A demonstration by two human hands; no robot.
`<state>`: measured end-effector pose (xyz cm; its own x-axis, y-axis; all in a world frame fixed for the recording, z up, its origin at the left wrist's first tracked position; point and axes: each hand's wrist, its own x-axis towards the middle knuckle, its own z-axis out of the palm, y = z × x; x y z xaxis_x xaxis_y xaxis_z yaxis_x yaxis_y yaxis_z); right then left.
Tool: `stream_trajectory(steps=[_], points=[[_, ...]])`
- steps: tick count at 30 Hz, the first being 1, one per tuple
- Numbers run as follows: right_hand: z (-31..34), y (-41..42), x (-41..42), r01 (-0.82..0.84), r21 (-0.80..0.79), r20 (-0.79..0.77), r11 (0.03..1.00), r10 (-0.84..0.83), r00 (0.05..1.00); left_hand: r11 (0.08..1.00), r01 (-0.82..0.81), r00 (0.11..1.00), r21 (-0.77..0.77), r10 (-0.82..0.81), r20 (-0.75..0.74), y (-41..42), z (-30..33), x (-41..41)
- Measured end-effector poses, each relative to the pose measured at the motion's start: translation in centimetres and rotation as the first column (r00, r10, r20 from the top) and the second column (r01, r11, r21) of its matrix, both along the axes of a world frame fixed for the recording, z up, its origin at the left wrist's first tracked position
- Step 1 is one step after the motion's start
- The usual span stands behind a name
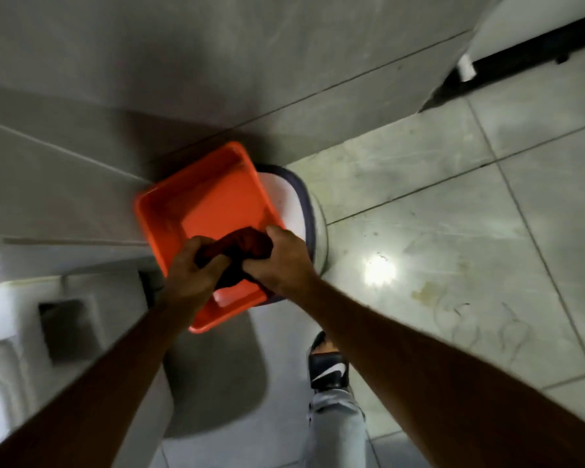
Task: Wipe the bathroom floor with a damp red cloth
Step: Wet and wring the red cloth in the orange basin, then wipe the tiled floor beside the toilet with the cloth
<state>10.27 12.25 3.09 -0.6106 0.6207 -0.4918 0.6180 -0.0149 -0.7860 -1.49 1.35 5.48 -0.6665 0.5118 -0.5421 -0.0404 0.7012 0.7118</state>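
Gripping the red cloth (247,246) with both hands over an orange basin (200,204). Left hand (191,268) closed around the cloth's left end, fingers curled tight, knuckles up. Right hand (279,261) closed on the right end, thumb pointing toward the basin's far side. Cloth looks dark red, bunched and twisted between the two fists; a tail of it hangs down below the hands into the basin's near right corner. Whether it's dripping: can't tell, frame is motion-blurred.

Basin is rectangular, tilted, sitting on top of a white bucket (313,224) with a dark rim. The bucket shows only along the basin's right edge. Basin's far corner is close to the grey tiled wall (183,62); its left edge runs close along the wall too. Inside of the basin looks wet or glossy, with a paler patch at the near end under the cloth. Water level not readable.

Floor (453,231) is pale, large tiles with dark grout lines, a bright light reflection just right of the bucket. Some yellowish stain and thin curly strands on the tiles to the right of the right forearm. Cloth is nowhere touching the floor.

White toilet (11,332) at lower left, beside the left forearm. One foot in a black slide sandal (328,366) with a white logo stands on the floor below the bucket, grey trouser leg (338,423) above it.
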Motion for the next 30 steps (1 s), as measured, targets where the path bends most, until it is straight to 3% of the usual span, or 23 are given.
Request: stream_trajectory(steps=[3, 7, 13, 16, 19, 23, 27, 28, 30], points=[[2.7, 1.7, 7.6, 0.147, -0.165, -0.026, 0.975, -0.153, 0.988, 0.99, 0.043, 0.984, 0.131, -0.065, 0.166, 2.4, 2.1, 5.5], [2.8, 3.8, 20.4, 0.37, -0.447, -0.072, 0.815, -0.445, 0.893, 0.972, 0.153, 0.937, 0.176, -0.2, 0.287, 6.3, 1.9, 16.3], [-2.7, 5.0, 39.0, 0.61, -0.283, -0.02, 0.74, -0.64, 0.768, 0.915, 0.383, 0.864, 0.127, -0.403, 0.3, 10.8, -4.5, 34.4], [-7.3, 4.4, 45.7, 0.639, -0.155, 0.044, 0.754, -0.641, 0.766, 0.844, 0.531, 0.838, -0.069, -0.511, 0.192, 11.1, -10.2, 40.6], [-12.4, 3.6, 50.8, 0.621, -0.071, 0.147, 0.781, -0.607, 0.781, 0.663, 0.698, 0.702, -0.269, -0.709, 0.074, 9.8, -16.1, 44.0], [-19.4, 2.7, 55.2, 0.5, -0.066, 0.265, 0.864, -0.468, 0.843, 0.322, 0.805, 0.38, -0.499, -0.925, 0.018, 7.2, -23.2, 44.3], [-25.3, 3.5, 57.8, 0.573, -0.026, 0.389, 0.819, -0.52, 0.76, 0.171, 0.744, 0.188, -0.646, -0.981, -0.043, 5.9, -28.1, 41.5], [-26.7, 3.5, 58.3, 0.55, 0.091, 0.471, 0.83, -0.523, 0.711, 0.145, 0.727, 0.136, -0.671, -0.989, -0.066, 5.7, -29.0, 40.6], [-28.7, 2.8, 58.6, 0.33, 0.351, 0.611, 0.876, -0.481, 0.629, 0.128, 0.689, 0.068, -0.713, -0.991, -0.112, 5.7, -30.4, 38.9]])
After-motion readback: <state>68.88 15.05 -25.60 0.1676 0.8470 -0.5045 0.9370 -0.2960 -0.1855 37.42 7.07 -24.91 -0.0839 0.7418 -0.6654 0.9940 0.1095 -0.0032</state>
